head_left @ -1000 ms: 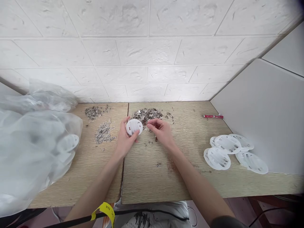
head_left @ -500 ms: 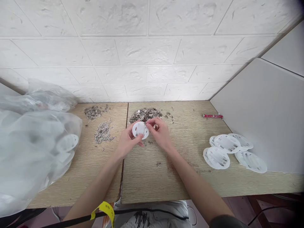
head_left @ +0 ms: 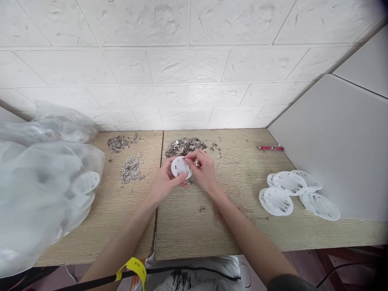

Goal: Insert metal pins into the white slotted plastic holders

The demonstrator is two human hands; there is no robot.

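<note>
A round white plastic disc with slots is held up over the table in front of the metal pile. My left hand grips it by its left and lower edge, the thumb lying across its face. At the disc's upper right edge, my right hand has its thumb and index finger pinched together against the face. Whatever sits between those fingertips is too small to make out. Just behind both hands lies a heap of small metal clips.
Two smaller piles of metal pieces, one farther back and one nearer, lie left. Clear plastic bags crowd the left side. Several white discs are stacked right, near a red pen-like tool and a grey panel.
The disc and my left hand have shifted slightly to the right and tilted a little. My right fingertips have moved slightly left along the disc's upper edge.
</note>
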